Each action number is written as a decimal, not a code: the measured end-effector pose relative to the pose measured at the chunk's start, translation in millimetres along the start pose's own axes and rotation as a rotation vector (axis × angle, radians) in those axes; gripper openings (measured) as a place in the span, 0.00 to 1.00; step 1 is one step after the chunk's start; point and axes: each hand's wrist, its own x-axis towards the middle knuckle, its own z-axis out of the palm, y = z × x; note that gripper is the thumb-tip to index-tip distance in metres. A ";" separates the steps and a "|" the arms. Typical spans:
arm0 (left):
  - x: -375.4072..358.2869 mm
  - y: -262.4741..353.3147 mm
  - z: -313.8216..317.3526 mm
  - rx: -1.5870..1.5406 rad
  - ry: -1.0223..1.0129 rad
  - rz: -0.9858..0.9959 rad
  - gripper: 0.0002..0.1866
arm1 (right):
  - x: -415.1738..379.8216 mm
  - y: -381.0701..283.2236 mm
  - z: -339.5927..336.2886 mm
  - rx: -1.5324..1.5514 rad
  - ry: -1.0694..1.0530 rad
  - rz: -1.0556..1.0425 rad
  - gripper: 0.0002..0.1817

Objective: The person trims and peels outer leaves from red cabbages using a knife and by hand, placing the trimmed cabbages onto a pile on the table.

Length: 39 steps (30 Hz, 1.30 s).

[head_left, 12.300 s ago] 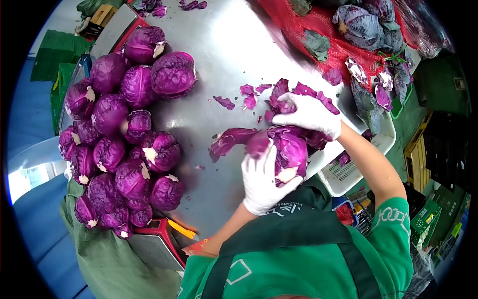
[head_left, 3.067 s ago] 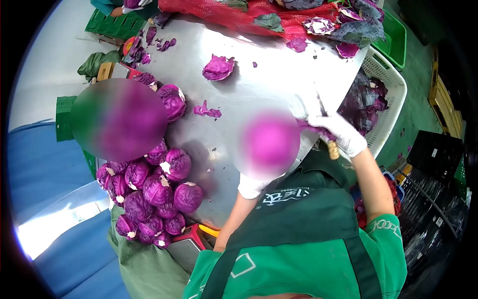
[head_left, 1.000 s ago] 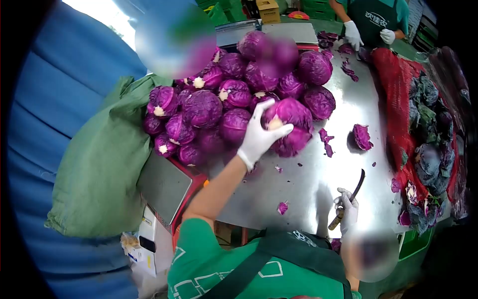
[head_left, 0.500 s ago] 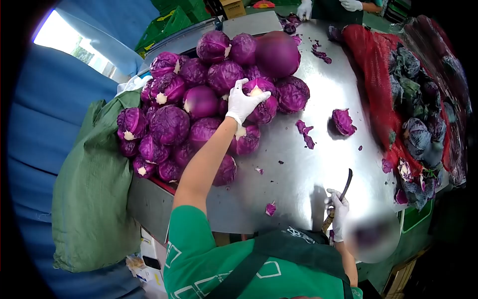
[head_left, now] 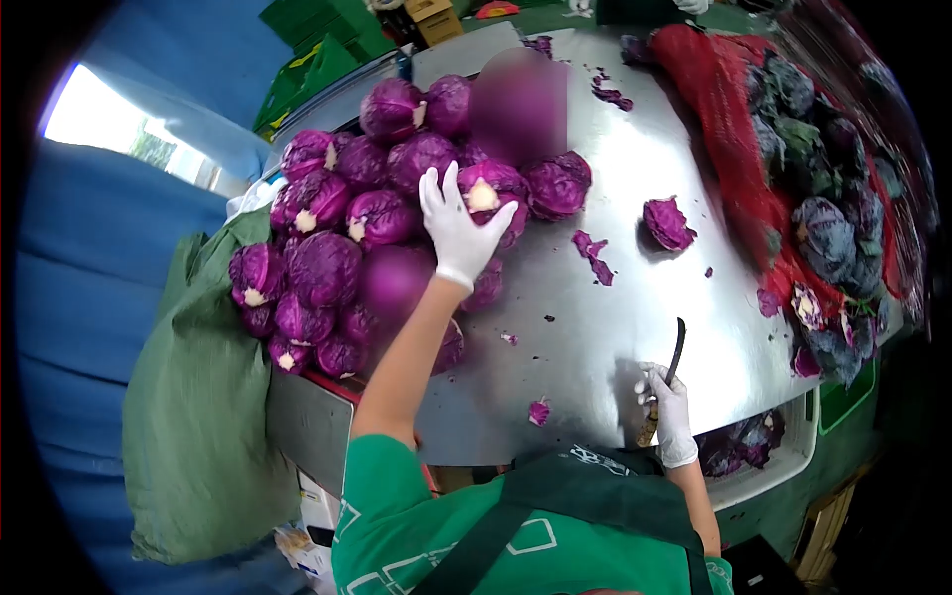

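Note:
My left hand [head_left: 461,233], in a white glove, is open with fingers and thumb spread at the near left side of a red cabbage [head_left: 506,188] whose pale cut stem faces up. Its fingertips lie close to or against that cabbage; firm contact cannot be made out. The cabbage sits on the right side of a heap of red cabbages [head_left: 322,268]. Lower right, my gloved right hand [head_left: 669,412] is closed around the handle of a knife [head_left: 678,347] with a dark, slightly curved blade pointing up and away.
Loose leaves [head_left: 593,256] and a cabbage piece [head_left: 668,224] lie on the metal table [head_left: 585,327]. A red net bag [head_left: 709,109] of cabbages is at right, a green sack [head_left: 193,416] at left. A white tub [head_left: 793,456] stands below the near edge. Another person's gloved hand [head_left: 692,6] shows at the back.
My left hand's fingers have spread and shifted toward the cabbage's left side. The whole view has shifted slightly, and the white tub now shows clearly. My right hand still grips the knife.

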 end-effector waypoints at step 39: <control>-265.8 41.6 -23.4 0.126 -0.739 -0.040 0.67 | -77.5 31.8 -118.3 0.250 0.518 -0.211 0.11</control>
